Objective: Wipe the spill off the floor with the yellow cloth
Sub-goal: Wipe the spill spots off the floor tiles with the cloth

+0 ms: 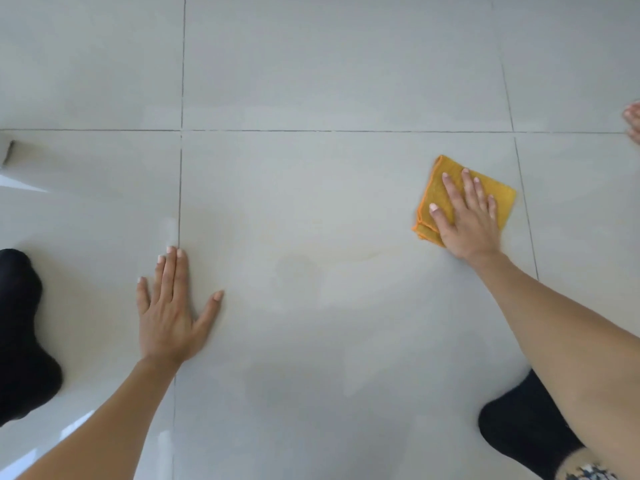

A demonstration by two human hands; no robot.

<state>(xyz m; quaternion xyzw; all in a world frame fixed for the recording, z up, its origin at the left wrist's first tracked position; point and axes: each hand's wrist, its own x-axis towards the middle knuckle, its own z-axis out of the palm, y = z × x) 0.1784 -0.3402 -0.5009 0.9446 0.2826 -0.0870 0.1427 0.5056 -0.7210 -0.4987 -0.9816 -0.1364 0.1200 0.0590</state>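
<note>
A folded yellow cloth [441,194] with an orange hem lies flat on the grey tiled floor [311,81] at the right. My right hand [467,220] presses down on it, fingers spread, covering its lower middle. A faint yellowish smear of spill [346,259] curves across the tile between my hands, with dull damp patches below it. My left hand [173,313] rests flat on the floor at the left, palm down, fingers apart, holding nothing, its fingertips at a grout line.
My knees in black fabric show at the left edge [20,334] and lower right [519,431]. Another person's bare toes [633,121] peek in at the right edge. Dark grout lines [180,188] cross the floor. A small object [7,152] sits at the far left edge.
</note>
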